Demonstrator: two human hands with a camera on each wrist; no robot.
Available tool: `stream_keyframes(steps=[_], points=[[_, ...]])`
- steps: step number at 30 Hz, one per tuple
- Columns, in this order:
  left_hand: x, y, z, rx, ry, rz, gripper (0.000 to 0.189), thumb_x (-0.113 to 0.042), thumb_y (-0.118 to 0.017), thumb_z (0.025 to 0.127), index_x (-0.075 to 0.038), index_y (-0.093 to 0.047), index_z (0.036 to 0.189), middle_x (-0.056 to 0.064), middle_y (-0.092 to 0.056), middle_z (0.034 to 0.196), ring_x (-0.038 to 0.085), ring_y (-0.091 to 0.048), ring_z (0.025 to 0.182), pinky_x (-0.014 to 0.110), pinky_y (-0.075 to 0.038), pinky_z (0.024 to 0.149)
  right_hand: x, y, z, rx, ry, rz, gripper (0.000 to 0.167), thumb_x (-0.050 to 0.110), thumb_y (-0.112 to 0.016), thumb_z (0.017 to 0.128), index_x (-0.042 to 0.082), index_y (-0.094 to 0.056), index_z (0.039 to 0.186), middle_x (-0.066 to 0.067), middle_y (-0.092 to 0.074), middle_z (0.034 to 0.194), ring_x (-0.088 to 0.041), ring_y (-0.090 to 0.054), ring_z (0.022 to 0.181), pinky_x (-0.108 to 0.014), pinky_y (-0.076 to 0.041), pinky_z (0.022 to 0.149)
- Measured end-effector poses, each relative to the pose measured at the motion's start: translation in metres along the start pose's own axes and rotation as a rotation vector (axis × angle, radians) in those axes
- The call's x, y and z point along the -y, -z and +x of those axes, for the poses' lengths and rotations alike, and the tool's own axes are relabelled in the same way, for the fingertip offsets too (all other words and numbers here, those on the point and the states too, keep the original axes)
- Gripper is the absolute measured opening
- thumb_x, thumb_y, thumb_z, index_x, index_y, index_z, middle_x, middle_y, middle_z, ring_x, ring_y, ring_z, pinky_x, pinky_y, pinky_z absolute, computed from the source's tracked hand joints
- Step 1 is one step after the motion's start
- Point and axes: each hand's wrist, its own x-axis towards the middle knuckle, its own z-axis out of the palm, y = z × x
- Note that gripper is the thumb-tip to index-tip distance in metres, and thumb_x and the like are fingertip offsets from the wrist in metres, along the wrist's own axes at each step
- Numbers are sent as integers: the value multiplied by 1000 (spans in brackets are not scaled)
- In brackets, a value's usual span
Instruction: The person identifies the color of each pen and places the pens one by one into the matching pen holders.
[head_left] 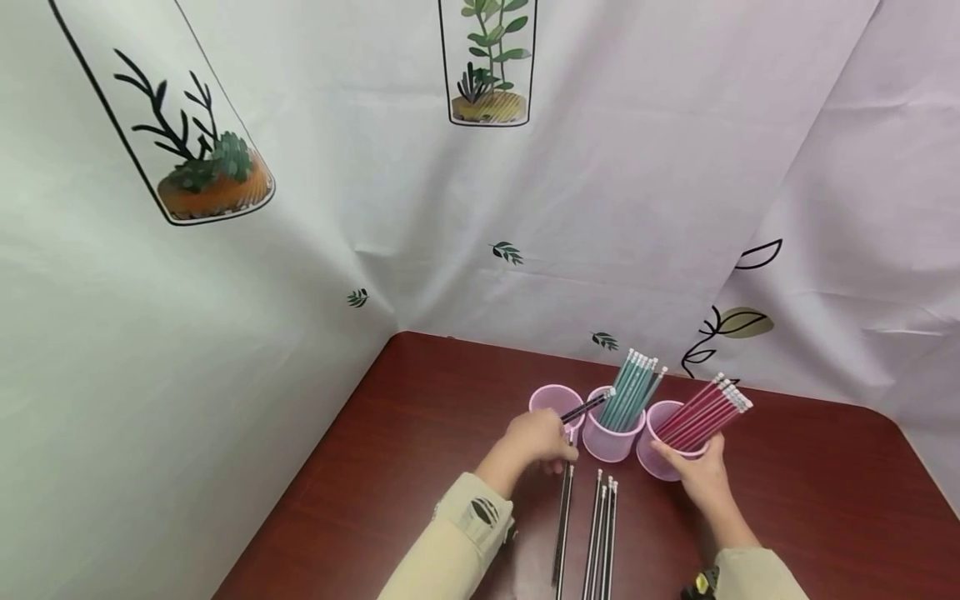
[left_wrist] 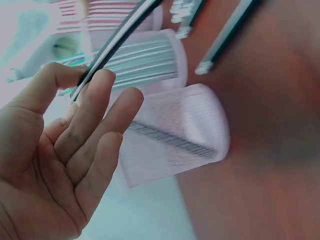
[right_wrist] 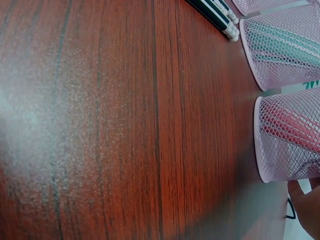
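My left hand [head_left: 534,439] is in front of the left pink mesh cup [head_left: 553,392]. In the left wrist view it pinches a black pencil [left_wrist: 119,41] between thumb and index finger, the other fingers loosely bent. Black pencils [head_left: 588,406] lean inside that cup, tips down, erasers toward the middle cup. My right hand [head_left: 705,479] grips the right pink cup [head_left: 651,454], thumb at its near side and fingers round its right side. Red pencils [head_left: 701,417] fill this cup and tilt right. Only part of the right hand shows in the right wrist view.
Between the two stands the middle pink cup [head_left: 606,443], holding teal pencils [head_left: 632,396]. More black pencils [head_left: 602,533] lie on the dark red-brown table [head_left: 427,417], erasers toward the cups. A white printed cloth [head_left: 637,208] hangs behind the table.
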Motion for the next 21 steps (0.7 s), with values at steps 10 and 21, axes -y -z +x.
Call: stream_keyframes(steps=[10, 21], points=[[-20, 79, -3, -340, -26, 37, 16, -39, -69, 75, -26, -68, 66, -16, -58, 60, 7, -51, 58, 24, -39, 49, -3, 0, 1, -3, 6, -4, 94, 21, -75, 78, -1, -7, 140, -29, -25, 132, -40, -31, 120, -54, -23, 103], [-30, 102, -4, -528, -95, 104, 10, -35, -64, 79, -29, -69, 73, -18, -62, 68, 9, -58, 66, 25, -40, 48, -2, -1, 1, 4, 5, 2, 94, 21, -74, 79, 0, -6, 141, -28, -24, 133, -39, -30, 120, -54, -23, 103]])
